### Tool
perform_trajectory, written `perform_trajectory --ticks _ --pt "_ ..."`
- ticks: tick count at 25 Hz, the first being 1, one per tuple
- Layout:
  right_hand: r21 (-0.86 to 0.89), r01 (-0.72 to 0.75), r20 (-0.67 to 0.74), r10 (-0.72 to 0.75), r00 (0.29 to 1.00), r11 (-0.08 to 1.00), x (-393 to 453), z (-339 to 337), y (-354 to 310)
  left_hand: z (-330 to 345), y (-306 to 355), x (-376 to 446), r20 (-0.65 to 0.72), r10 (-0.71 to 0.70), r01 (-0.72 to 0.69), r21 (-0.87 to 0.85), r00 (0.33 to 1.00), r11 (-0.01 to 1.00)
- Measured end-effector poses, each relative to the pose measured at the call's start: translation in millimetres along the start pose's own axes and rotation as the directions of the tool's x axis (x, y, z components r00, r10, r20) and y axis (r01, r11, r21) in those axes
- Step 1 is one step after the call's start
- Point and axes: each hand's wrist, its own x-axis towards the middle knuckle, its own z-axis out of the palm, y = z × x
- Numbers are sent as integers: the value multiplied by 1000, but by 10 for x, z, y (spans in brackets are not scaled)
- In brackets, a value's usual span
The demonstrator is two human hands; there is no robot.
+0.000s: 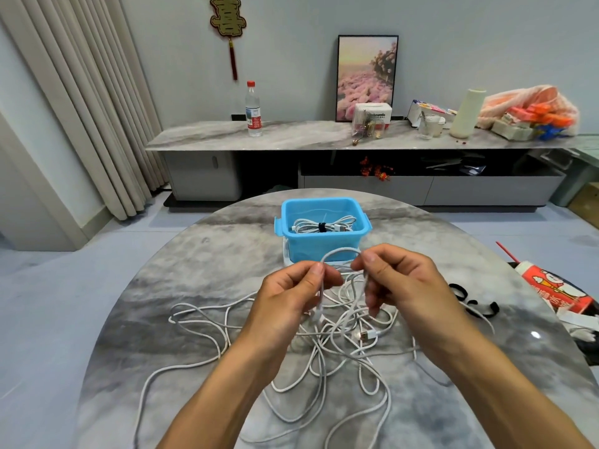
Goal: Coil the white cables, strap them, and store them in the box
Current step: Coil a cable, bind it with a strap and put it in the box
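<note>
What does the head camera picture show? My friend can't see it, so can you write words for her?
Two hands, the left hand and right hand, pinch a loop of white cable above a tangle of white cables on a round grey marble table. Behind them, a blue box already holds one strapped coil; black straps lie to the right.

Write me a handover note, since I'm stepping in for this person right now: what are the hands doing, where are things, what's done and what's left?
Left hand and right hand each pinch one white cable, a loop arching between them above the table.
Done: one coiled, strapped cable lies in the blue box.
Left: the tangled cables on the table need coiling, strapping and boxing. Black straps lie to the right.
</note>
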Motion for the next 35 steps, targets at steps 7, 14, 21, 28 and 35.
perform_trajectory --ticks 7,14,21,28,35 --pt "-124 -9 -56 2 998 992 21 18 97 43 -18 -8 -63 19 -18 10 998 1000" --pt "-298 -33 110 68 992 954 -73 201 192 145 -63 -49 -62 44 -47 -48 997 998" --pt "-628 224 131 -182 975 745 -108 212 128 149 -67 -53 -52 -100 98 -29 994 995" --pt "-425 -12 -89 -28 996 905 -37 21 10 103 -55 -40 75 -57 49 110 996 993" --pt "-588 149 46 -152 987 795 -3 -149 -16 51 -28 -40 252 -74 -65 503 965 862"
